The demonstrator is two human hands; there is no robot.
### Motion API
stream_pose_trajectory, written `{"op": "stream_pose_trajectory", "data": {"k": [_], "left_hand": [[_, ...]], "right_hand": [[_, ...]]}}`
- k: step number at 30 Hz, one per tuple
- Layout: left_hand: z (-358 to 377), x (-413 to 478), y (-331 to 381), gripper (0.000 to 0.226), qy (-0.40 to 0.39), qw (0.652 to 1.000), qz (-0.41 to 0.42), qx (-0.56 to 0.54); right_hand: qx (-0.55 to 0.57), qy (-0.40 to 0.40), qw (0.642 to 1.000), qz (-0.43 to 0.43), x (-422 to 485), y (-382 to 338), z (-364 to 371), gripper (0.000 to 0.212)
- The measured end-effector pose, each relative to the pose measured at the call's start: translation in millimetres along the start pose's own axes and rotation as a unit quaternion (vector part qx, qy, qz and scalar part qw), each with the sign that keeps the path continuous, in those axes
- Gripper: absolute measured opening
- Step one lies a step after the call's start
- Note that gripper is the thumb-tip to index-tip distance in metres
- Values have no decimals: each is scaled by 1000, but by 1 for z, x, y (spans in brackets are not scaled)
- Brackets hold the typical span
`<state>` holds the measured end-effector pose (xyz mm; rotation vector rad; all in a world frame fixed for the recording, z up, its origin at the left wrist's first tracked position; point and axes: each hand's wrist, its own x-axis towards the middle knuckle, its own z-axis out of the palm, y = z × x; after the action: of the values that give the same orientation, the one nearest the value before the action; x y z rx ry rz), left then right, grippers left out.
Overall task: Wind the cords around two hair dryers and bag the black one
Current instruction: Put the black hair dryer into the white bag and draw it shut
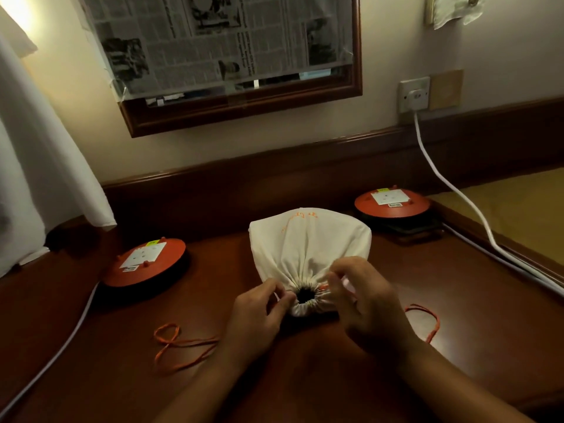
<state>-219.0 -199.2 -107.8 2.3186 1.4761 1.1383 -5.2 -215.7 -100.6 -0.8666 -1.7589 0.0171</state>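
A cream cloth drawstring bag (pixel 308 239) lies bulging in the middle of the dark wooden desk (pixel 396 270), its gathered mouth toward me with a small dark hole left in it. What fills it is hidden. My left hand (pixel 259 312) pinches the left side of the gathered mouth. My right hand (pixel 363 303) pinches the right side, where a bit of orange drawstring shows. The orange drawstring lies in loose loops on the desk, left end (pixel 180 343) and right end (pixel 427 322). No hair dryer is visible.
Two round orange cord reels sit on the desk, one at left (pixel 145 264), one at back right (pixel 392 203). A white cable (pixel 451 184) runs from a wall socket (pixel 413 94) down the right side; another white cable (pixel 61 349) crosses the left. A framed mirror covered in newspaper (pixel 232 56) hangs behind.
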Motion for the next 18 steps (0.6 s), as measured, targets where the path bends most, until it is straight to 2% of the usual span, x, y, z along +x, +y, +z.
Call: {"op": "stream_pose_trajectory", "data": {"k": [4,10,12,14,18], "left_hand": [[-18,12,-1,10,-74,995,34,63],[-29,28,3,17,-107,980,88,144],[-34,33,6,19,-115,978,94,146],[-41,37,9,25,-120,978,96,144],[-59,40,16,24,-71,993,57,72]], "right_hand": [[-184,-140,973,18,4,16,14,29],[-298,-193,935,3,6,23,12,33],[-302,-229,925,11,12,25,5,26],[-257,-221,940,44,23,26,-4,16],[-193,-174,962,86,43,24,-24,23]]}}
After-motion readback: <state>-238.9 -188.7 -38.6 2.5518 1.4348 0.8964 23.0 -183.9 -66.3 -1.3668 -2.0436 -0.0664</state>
